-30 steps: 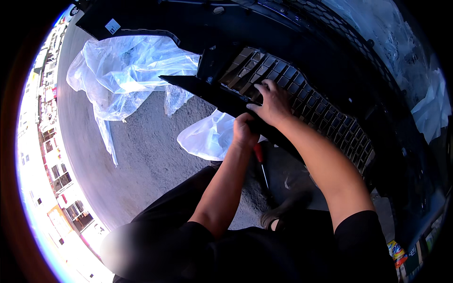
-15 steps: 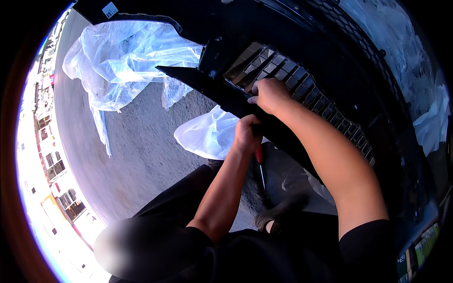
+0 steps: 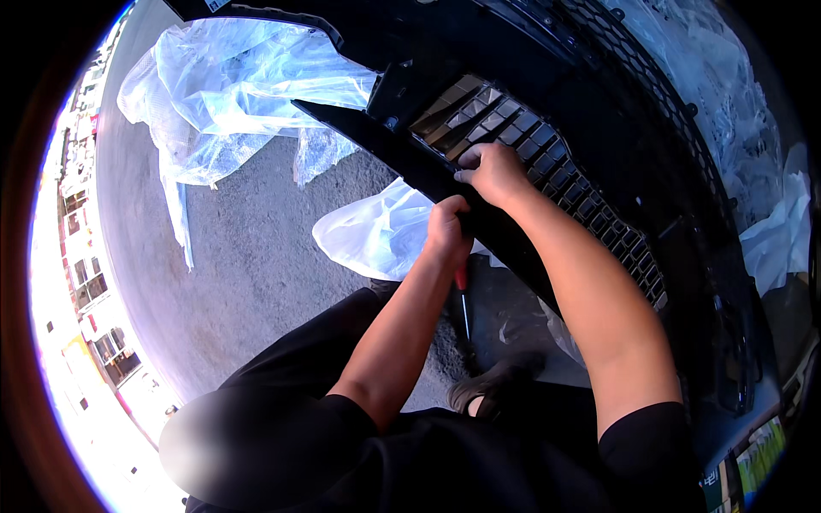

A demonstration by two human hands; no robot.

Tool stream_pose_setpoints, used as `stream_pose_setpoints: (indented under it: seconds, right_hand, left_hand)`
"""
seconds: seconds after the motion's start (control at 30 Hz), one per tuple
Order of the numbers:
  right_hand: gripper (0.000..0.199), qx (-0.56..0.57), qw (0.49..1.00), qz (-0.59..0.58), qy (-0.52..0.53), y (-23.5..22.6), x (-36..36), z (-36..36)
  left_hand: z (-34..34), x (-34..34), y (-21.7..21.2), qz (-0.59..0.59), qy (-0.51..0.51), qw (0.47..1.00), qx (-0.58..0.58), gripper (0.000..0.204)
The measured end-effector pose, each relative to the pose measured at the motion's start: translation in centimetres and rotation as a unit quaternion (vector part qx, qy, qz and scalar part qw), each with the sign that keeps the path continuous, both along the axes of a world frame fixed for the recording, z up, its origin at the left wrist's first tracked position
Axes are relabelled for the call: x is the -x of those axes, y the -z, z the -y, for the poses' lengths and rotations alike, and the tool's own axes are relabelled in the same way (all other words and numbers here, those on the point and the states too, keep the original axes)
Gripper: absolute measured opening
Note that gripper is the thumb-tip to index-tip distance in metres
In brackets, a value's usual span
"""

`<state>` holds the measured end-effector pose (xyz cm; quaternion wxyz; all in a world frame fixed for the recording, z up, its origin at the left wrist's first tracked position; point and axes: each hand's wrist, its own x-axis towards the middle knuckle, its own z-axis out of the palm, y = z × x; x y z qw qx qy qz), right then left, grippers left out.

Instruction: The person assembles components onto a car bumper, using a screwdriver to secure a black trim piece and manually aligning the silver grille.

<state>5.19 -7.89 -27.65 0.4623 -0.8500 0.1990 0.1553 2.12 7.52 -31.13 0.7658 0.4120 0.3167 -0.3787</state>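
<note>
A large black car bumper (image 3: 342, 126) stretches across the upper right, its inner side toward me. Set into it is a dark grille (image 3: 547, 158) of many small rectangular cells. My left hand (image 3: 447, 224) is closed round the bumper's near edge, thumb on top. Just beyond it, my right hand (image 3: 494, 173) reaches over the edge to the seam beside the grille. Its thumb and index finger are bent toward each other; whatever sits between them is too small to make out.
Below my left hand, a screwdriver (image 3: 464, 299) with a red handle stands or lies near my shoe (image 3: 483, 389). Clear plastic wrap (image 3: 248, 85) lies on the grey ground (image 3: 256, 256) at the far left, with a white sheet (image 3: 372, 231) closer. More plastic (image 3: 727, 94) is at the right.
The view has shifted slightly, so the bumper sits a little higher and further right against my body. My left hand keeps its hold, and my right hand stays at the grille's edge.
</note>
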Motion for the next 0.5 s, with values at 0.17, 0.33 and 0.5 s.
stream_pose_setpoints:
  seconds: [0.17,0.33,0.5]
  right_hand:
    - [0.038,0.050,0.998,-0.028,0.008,0.0,-0.5,-1.2]
    - [0.043,-0.028,0.990,0.116,0.075,0.4,2.9,1.1]
    - [0.025,-0.018,0.982,0.139,0.128,-11.3,12.8,7.1]
  left_hand:
    - [0.8,-0.2,-1.2,-0.019,-0.025,1.000,-0.002,0.010]
    - [1.5,-0.5,-0.9,0.003,-0.001,1.000,0.007,0.017]
    - [1.5,-0.8,-2.6,-0.002,-0.006,1.000,0.008,0.015]
